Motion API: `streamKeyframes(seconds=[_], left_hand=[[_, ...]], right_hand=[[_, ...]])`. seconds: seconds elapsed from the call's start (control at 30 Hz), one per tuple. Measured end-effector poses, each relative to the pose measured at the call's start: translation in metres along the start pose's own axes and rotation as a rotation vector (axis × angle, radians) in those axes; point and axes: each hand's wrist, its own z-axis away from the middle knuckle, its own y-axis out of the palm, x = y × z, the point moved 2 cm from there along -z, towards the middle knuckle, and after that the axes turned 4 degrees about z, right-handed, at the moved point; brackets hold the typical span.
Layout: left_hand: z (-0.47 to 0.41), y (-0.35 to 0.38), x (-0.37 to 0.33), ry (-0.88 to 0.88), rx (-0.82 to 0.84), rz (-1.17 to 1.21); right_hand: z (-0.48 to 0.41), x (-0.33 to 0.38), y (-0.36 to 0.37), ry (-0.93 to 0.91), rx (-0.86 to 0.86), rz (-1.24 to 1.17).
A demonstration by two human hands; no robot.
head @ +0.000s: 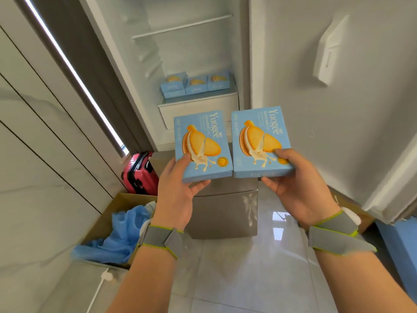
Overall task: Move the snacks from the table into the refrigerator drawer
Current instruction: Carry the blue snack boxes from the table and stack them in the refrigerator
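My left hand [178,193] grips one light-blue biscuit box [203,145] by its near edge, thumb on top. A second identical box [261,141] is held the same way by my right hand [297,186]. Both boxes hang side by side in front of the open refrigerator. Behind them the white refrigerator drawer [198,109] stands pulled out, with several more blue biscuit boxes [196,84] in a row in it. A glass shelf [182,26] sits higher up inside. The table is out of view.
The open refrigerator door [338,98] fills the right side. A grey lower freezer front [223,213] is below the boxes. A red suitcase [140,172] and a cardboard box with blue cloth [121,231] stand on the left; glossy tile floor lies underfoot.
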Motion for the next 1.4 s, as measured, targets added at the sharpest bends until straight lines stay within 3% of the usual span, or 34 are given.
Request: streamKeyframes(seconds=[0.33,0.57,0.8,1.17,1.4], left_hand=[[-0.125,-0.037,-0.016,0.000,-0.025,0.063],[-0.244,-0.070,-0.046,-0.030,-0.001,0.132],[-0.318,-0.086,-0.042,-0.079,0.012,0.171],[-0.403,-0.066,-0.027,-0.089,0.049,0.124],[-0.467,-0.013,-0.037,-0.068,0.070,0.028]], right_hand=[[-0.114,-0.011,0.071,0.022,0.027,0.100],[-0.210,-0.021,0.144,0.002,-0.037,0.142],[-0.264,-0.026,0.168,-0.033,-0.094,0.159],[-0.336,-0.017,0.173,-0.072,-0.101,0.107],[-0.398,0.018,0.178,-0.120,-0.064,0.044]])
